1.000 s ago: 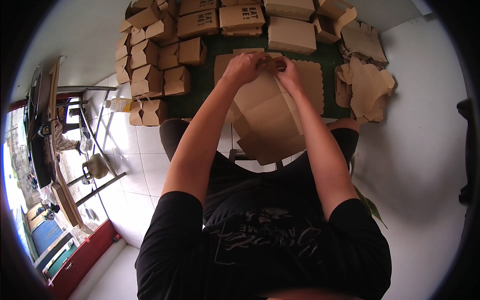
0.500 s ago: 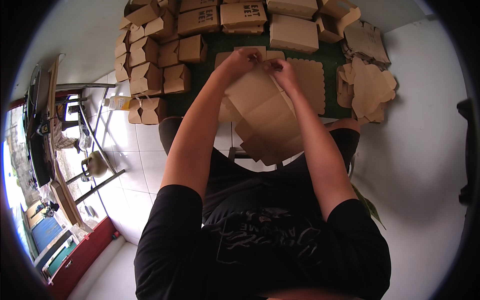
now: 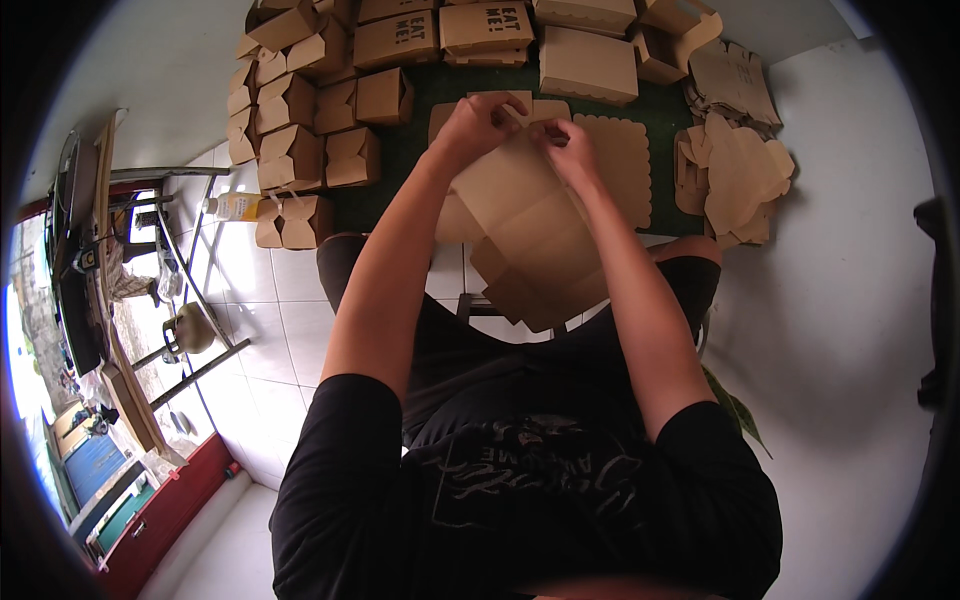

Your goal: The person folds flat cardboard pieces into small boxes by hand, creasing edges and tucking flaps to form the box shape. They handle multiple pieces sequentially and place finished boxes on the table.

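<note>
– One flat, creased brown cardboard box blank [image 3: 525, 195] lies with its far end at the grip and the rest on the near side. Which step is this?
– Probably working a crease or flap at that far end. The left hand [image 3: 485, 122] has thumb and forefinger spread; the right hand [image 3: 566, 148] is curled, and I cannot tell whether it pinches the blank
– What does the next move call for?
– I'd judge, an even hold on either side of that end
– What differs from a second ago?
– The hands nearly met then; now a small gap parts them
– And around the grip?
– Right, a flat brown scalloped cardboard sheet [image 3: 622, 170]; farther left, folded brown cardboard boxes [image 3: 292, 155]; beneath, a dark green surface [image 3: 402, 150]
</note>
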Available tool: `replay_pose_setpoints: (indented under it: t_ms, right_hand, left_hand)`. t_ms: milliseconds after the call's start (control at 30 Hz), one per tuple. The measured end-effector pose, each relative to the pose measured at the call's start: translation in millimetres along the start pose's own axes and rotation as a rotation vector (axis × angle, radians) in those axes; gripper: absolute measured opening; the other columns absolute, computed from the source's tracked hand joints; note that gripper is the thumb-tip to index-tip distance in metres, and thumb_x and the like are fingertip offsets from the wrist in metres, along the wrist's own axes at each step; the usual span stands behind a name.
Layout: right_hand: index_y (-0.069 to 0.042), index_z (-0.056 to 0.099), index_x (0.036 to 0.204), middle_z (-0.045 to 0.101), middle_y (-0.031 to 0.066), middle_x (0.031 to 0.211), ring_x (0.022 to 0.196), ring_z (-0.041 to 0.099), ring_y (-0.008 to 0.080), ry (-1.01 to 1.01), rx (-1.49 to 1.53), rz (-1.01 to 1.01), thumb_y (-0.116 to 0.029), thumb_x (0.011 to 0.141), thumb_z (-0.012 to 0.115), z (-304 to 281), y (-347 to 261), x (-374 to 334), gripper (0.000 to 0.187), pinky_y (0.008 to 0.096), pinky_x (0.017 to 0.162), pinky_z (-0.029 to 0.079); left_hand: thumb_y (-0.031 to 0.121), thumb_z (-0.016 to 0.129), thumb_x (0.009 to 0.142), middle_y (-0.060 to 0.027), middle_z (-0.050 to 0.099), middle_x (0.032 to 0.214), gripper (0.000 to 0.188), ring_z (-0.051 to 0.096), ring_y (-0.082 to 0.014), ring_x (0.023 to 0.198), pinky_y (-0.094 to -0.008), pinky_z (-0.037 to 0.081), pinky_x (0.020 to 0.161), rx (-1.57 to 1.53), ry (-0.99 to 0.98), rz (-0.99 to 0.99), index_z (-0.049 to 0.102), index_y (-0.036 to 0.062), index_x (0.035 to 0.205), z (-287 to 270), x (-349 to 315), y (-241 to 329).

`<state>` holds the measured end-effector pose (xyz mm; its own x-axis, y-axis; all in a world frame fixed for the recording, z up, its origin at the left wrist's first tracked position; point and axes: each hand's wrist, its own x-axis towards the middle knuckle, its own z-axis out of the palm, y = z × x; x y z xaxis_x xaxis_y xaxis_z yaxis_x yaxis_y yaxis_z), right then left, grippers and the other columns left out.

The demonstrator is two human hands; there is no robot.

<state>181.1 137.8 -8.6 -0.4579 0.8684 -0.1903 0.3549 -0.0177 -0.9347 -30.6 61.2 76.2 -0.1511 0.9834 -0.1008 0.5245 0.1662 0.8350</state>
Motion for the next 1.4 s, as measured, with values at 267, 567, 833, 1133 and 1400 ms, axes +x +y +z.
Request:
replay_pose_setpoints:
  t_ms: [267,567,833,1133,1400]
  right_hand:
    - [0.001,0.081,0.132,0.086,0.0155,0.116,0.107,0.082,0.0238,0.028,0.014,-0.023,-0.028,0.105,0.087,-11.8,-18.1,-29.3,0.039,0.0368,0.096,0.063]
    - [0.002,0.080,0.122,0.084,0.0102,0.107,0.097,0.074,0.0137,0.189,0.146,-0.027,-0.023,0.107,0.087,-34.1,-55.9,-65.7,0.031,0.0343,0.089,0.059]
    - [0.000,0.076,0.135,0.080,0.0038,0.121,0.111,0.071,0.0119,0.275,0.491,0.043,-0.020,0.109,0.085,-33.0,-70.4,-112.8,0.033,0.0319,0.098,0.054]
    - [-0.011,0.063,0.159,0.065,0.0136,0.157,0.150,0.059,0.0374,0.346,-0.414,-0.361,-0.010,0.092,0.075,-90.3,-139.4,-146.7,0.068,0.0481,0.127,0.046]
    - [-0.013,0.073,0.149,0.081,0.0177,0.138,0.113,0.082,0.0333,0.065,-0.369,-0.514,-0.030,0.111,0.079,-92.8,-206.4,-137.5,0.042,0.0436,0.102,0.064]
  left_hand:
    - [0.011,0.089,0.091,-0.0089,0.086,0.102,0.057,0.083,-0.0242,0.096,-0.0404,0.066,0.094,-0.014,0.042,0.100,0.078,0.0200,0.147,-8.7,-7.4,21.2]
    - [0.030,0.098,0.094,-0.0152,0.078,0.135,0.075,0.080,-0.0263,0.118,-0.0418,0.065,0.104,0.000,0.552,-0.023,0.068,0.0146,0.161,-22.4,-104.1,16.4]
    - [0.026,0.090,0.106,-0.0116,0.082,0.118,0.052,0.077,-0.0144,0.104,-0.0311,0.063,0.089,-0.495,0.599,-0.143,0.072,-0.0052,0.143,15.3,-126.0,3.8]
    - [0.022,0.091,0.102,-0.0160,0.087,0.110,0.038,0.085,-0.0217,0.094,-0.0347,0.065,0.086,-0.212,0.545,0.018,0.083,0.0023,0.133,-9.4,-120.6,67.4]
    - [0.021,0.093,0.096,-0.0184,0.087,0.107,0.039,0.085,-0.0303,0.092,-0.0383,0.066,0.085,-0.045,0.302,0.219,0.085,0.0047,0.131,-34.2,-107.6,111.2]
